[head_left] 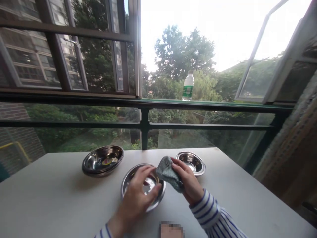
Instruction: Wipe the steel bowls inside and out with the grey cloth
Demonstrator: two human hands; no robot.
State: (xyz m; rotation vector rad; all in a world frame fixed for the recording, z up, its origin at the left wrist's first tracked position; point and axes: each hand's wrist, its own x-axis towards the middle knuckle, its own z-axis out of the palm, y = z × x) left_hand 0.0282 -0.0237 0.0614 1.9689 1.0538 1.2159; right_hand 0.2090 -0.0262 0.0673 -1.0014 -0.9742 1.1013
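Note:
A shiny steel bowl (123, 189) sits on the white table in front of me. My left hand (140, 193) is over it, with thumb and fingers apart and nothing between them; whether it touches the bowl I cannot tell. In my right hand (189, 181) is a bunched grey-green cloth (168, 172), gripped just above the bowl's right rim. Behind that hand stands a smaller steel bowl (203, 168), partly covered by my fingers. To the left, a stack of steel bowls (86, 165) is tilted, and the top one has a round sticker inside.
The white table (61, 201) reaches to a dark green railing (99, 124) with glass behind it. A plastic bottle (188, 87) with a green label stands on the top rail. Window panes are swung open, and a curtain (292, 138) hangs at the right.

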